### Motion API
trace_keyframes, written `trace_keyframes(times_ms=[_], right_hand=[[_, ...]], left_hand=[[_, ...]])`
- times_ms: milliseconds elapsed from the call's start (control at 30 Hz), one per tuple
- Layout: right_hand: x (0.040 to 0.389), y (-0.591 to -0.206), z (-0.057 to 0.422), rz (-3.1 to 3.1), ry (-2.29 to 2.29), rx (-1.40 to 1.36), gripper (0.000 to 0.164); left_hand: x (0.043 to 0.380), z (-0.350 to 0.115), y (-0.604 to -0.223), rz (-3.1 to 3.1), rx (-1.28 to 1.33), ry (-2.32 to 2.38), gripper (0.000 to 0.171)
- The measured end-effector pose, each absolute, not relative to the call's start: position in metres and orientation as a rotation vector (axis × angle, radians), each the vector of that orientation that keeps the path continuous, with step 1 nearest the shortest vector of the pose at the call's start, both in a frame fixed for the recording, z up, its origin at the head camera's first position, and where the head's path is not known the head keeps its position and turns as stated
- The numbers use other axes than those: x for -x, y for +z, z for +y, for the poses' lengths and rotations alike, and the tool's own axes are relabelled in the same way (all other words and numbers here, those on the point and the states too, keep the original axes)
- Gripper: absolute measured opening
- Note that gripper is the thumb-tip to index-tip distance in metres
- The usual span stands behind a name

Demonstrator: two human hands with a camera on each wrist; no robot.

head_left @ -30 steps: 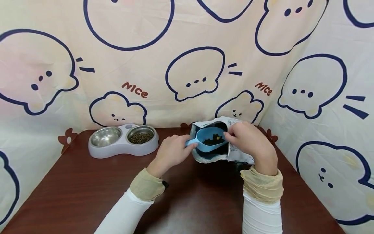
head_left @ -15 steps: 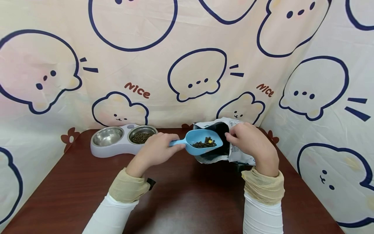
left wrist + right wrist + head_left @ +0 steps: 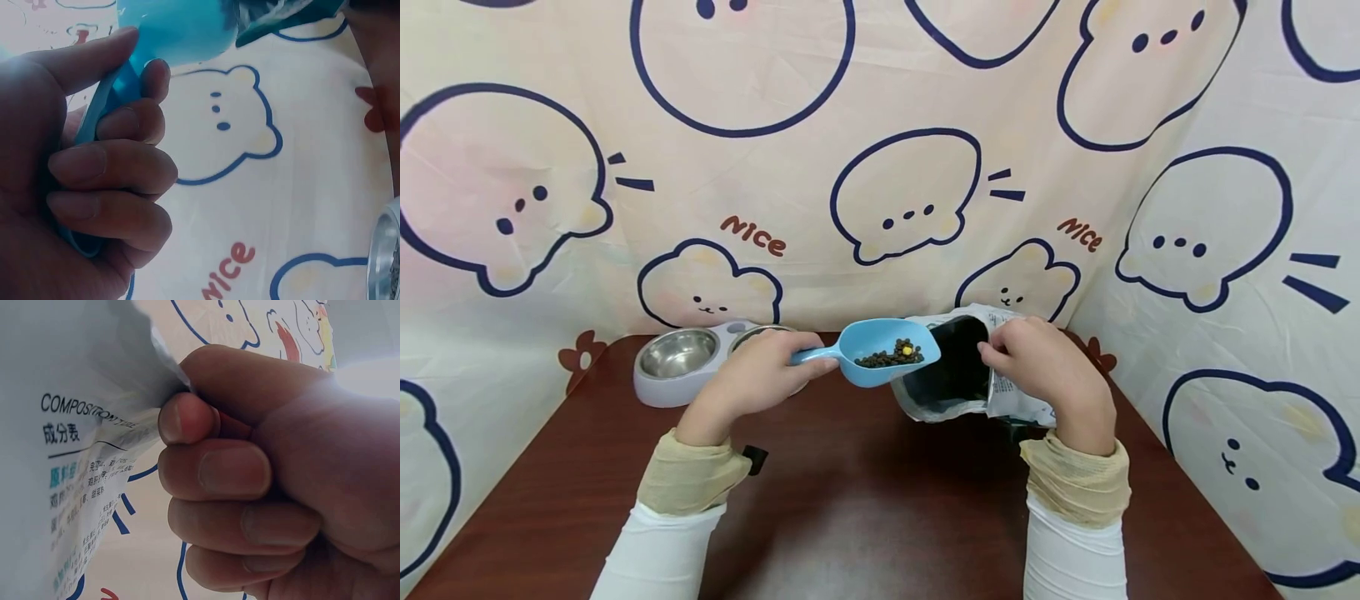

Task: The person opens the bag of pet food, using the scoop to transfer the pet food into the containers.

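Observation:
My left hand (image 3: 758, 375) grips the handle of a light blue scoop (image 3: 865, 335), its fingers curled round it in the left wrist view. Brown kibble (image 3: 887, 357) with one yellow piece lies in the scoop, which is held level just left of the bag's mouth. My right hand (image 3: 1037, 358) pinches the edge of a white pet food bag (image 3: 1018, 402); the right wrist view shows thumb and forefinger on the printed film (image 3: 81, 425). The bag's dark opening faces left. Behind my left hand, the double bowl's right basin is mostly hidden.
A pale double pet bowl (image 3: 658, 393) stands at the back left; its left steel basin (image 3: 679, 353) has nothing in it. The dark red-brown table (image 3: 880, 508) meets a cartoon-printed cloth (image 3: 805, 283) at the back and sides.
My left hand has drawn the scoop with kibble out of the bag's mouth and moved left, now overlapping the right basin. My right hand stays on the bag.

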State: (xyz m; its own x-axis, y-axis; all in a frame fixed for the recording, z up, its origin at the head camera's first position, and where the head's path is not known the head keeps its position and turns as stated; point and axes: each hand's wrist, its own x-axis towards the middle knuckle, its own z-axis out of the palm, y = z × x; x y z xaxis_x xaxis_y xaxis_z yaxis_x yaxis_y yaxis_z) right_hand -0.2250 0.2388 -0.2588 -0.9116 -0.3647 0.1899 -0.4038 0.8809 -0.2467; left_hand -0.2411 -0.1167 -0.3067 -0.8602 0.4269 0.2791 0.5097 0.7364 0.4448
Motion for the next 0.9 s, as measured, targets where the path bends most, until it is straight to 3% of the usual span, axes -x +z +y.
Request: trace_keyframes(times_ms=[467,900], right_hand=[[0.224,-0.258,0.238,-2.917,0.448,-0.597,0.042],[0.224,-0.259,0.239,-2.915,0.469,-0.593,0.042]], left_hand=[[0.248,-0.16,-0.318,-2.815,0.588,-0.751,0.026],[0.251,-0.255,-0.339,-2.892,0.278,-0.569,0.056]])
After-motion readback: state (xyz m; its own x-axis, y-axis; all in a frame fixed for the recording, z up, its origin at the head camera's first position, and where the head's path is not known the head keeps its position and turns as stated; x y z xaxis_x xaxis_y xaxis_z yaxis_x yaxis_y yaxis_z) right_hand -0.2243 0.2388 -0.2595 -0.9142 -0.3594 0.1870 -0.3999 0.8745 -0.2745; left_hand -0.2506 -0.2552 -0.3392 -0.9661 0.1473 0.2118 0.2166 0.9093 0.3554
